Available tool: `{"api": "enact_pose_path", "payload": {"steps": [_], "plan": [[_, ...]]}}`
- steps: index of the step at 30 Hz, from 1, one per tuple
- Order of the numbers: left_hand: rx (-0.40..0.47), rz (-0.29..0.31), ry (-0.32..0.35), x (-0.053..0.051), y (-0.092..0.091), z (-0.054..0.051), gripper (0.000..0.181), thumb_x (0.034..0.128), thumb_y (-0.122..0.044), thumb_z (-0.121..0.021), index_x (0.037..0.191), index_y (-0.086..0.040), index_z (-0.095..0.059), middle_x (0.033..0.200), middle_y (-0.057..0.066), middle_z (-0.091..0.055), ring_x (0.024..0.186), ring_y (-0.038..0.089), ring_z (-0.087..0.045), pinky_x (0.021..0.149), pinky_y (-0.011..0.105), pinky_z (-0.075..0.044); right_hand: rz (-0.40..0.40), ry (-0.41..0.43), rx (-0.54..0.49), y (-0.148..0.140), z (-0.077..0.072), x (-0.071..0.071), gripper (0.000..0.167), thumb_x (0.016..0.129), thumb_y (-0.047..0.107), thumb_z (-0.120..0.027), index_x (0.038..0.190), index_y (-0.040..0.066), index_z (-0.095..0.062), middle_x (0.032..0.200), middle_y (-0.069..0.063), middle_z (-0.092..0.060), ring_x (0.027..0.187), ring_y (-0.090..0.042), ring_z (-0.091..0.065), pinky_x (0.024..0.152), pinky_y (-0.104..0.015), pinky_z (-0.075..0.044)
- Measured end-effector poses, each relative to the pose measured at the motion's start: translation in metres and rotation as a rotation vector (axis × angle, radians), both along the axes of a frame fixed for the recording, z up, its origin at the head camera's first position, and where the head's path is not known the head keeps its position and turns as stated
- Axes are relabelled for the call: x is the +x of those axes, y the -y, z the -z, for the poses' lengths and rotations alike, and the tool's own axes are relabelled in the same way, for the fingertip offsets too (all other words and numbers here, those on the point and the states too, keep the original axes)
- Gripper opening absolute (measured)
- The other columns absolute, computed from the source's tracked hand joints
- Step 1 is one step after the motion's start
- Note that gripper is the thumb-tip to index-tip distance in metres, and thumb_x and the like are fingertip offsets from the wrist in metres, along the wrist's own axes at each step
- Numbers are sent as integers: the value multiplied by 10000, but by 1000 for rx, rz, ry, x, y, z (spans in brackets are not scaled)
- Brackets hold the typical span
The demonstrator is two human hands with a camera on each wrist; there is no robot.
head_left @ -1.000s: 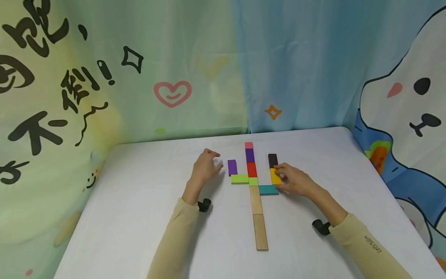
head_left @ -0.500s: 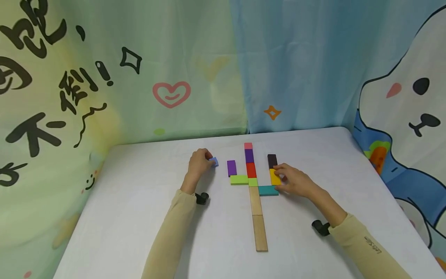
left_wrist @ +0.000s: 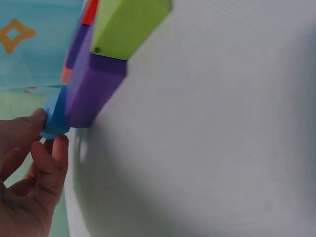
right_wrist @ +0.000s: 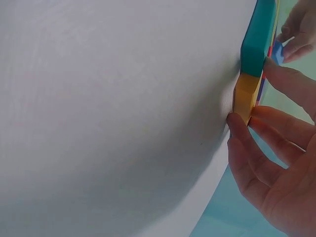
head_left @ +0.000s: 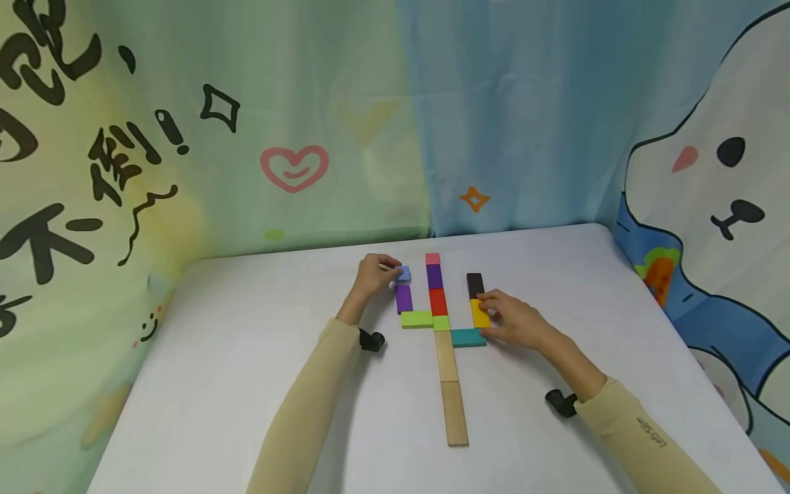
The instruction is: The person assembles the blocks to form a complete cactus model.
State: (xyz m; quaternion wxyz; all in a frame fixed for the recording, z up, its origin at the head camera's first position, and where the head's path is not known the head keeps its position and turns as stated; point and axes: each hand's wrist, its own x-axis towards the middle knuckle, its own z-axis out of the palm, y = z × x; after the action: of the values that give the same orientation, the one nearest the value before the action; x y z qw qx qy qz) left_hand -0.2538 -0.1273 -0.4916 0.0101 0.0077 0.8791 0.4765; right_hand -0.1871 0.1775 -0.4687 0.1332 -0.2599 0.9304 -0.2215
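In the head view, my left hand (head_left: 374,274) pinches a small blue block (left_wrist: 58,116) between thumb and fingers. That block is at the far end of a purple block (head_left: 404,299), which stands off a lime green block (head_left: 416,320). My right hand (head_left: 515,319) rests against the right-hand branch. In the right wrist view, its thumb touches the teal block (right_wrist: 257,44) and its fingertips touch the side of the yellow block (right_wrist: 245,96). Beyond the yellow block lies a dark block (head_left: 474,285), partly hidden by the fingers.
Down the middle runs a row: two wooden planks (head_left: 450,384), a lime piece (head_left: 441,323), a red block (head_left: 437,302), a dark purple block (head_left: 435,276) and a pink piece (head_left: 433,259). All lie on a white-covered table (head_left: 247,384) before a printed curtain (head_left: 364,89).
The blue block, hidden at first, showed in my left hand half a second ago. My left hand has carried it right to the purple block. My right hand keeps its place at the blocks.
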Motion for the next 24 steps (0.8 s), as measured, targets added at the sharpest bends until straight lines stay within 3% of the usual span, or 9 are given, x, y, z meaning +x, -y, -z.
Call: {"api": "enact_pose_path", "payload": {"steps": [9,24], "plan": [[-48,8,34,4,2,8,163,921,-81,-691,1030,28,-743,1026,162,-721,901,260,-687,649,247,-522,0,-2,13,1,0,0,497,852,190,-782,1241,-72,-621,1418,-207,-494,993,-271,-598,908,-485,-509],[-2,9,87,2,2,13,175,913,-116,-708,1033,5,-750,965,132,-722,752,156,-605,617,226,-492,2,-10,-4,-1,-1,2,497,845,179,-785,1235,-81,-618,1412,-215,-496,990,-282,-604,901,-496,-508]]}}
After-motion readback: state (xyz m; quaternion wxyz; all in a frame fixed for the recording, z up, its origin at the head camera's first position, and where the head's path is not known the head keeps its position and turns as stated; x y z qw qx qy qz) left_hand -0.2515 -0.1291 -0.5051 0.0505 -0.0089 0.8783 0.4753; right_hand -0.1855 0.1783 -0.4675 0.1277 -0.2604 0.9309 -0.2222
